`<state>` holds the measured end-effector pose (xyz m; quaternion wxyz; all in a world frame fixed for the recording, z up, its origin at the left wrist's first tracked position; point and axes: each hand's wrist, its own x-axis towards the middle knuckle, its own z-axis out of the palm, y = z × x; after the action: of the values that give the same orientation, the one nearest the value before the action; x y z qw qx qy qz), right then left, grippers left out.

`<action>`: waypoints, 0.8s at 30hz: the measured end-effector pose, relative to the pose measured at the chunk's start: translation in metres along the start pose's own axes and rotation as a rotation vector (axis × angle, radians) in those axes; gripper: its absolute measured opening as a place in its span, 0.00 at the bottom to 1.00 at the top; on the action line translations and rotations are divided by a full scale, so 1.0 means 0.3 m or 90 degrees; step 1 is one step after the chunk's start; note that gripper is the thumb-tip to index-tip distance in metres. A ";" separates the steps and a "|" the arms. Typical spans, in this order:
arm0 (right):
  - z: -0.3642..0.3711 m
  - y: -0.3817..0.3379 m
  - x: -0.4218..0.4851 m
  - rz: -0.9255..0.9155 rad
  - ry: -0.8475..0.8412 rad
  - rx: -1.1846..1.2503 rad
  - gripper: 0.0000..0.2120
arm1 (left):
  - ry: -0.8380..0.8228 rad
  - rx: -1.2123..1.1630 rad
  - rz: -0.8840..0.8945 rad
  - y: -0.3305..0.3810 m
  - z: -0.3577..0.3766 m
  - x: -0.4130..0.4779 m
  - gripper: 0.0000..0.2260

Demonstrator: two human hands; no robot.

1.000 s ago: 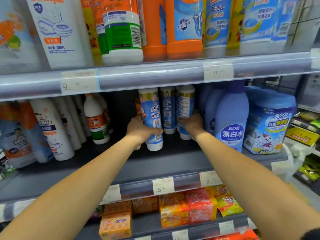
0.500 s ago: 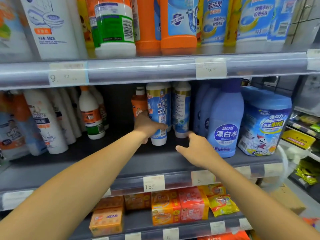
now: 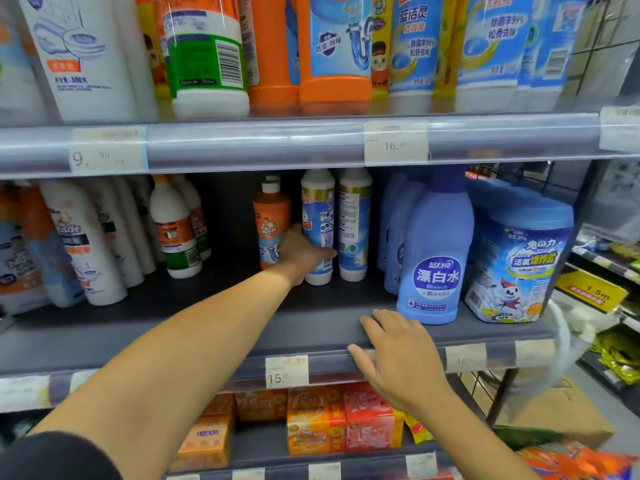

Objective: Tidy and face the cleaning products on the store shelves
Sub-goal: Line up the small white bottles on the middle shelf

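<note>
Both hands are at the middle shelf (image 3: 207, 327): the left hand (image 3: 301, 249) reaches deep over it and wraps around the lower part of a white-and-blue bottle (image 3: 318, 226), while the right hand (image 3: 398, 355) lies flat and released, fingers spread, on the shelf's front edge, holding nothing. On that shelf the grasped bottle stands upright toward the back, an orange bottle (image 3: 272, 220) just beside it on its left, a twin white-and-blue bottle (image 3: 353, 223) touching its right, and a purple bleach bottle (image 3: 434, 258) standing nearer the front, just beyond the right hand.
</note>
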<state>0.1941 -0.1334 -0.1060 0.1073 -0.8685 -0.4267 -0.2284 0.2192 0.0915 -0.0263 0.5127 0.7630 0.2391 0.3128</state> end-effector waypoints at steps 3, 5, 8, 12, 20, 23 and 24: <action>0.003 -0.001 -0.001 -0.005 0.002 0.003 0.24 | -0.008 -0.010 -0.009 -0.017 0.004 0.015 0.27; 0.001 -0.002 0.000 -0.005 -0.001 -0.001 0.24 | -0.019 -0.013 -0.011 -0.026 0.006 0.021 0.27; -0.004 -0.001 0.000 -0.001 -0.005 0.002 0.24 | -0.031 -0.001 -0.020 -0.032 0.015 0.022 0.26; -0.012 -0.005 0.004 0.000 -0.024 0.013 0.25 | -0.018 0.036 -0.018 -0.029 0.032 0.005 0.27; -0.011 0.008 0.017 -0.004 -0.069 0.004 0.30 | -0.060 0.157 -0.037 -0.050 0.034 -0.087 0.21; -0.016 0.014 0.028 -0.006 -0.100 0.015 0.32 | -0.063 0.173 -0.038 -0.049 -0.001 -0.153 0.22; -0.019 0.014 0.033 0.000 -0.110 0.025 0.31 | -0.081 0.192 -0.033 -0.045 -0.021 -0.177 0.22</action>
<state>0.2009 -0.1314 -0.0963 0.0870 -0.8826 -0.4391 -0.1439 0.1775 0.0639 -0.0494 0.4145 0.8430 0.2698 0.2114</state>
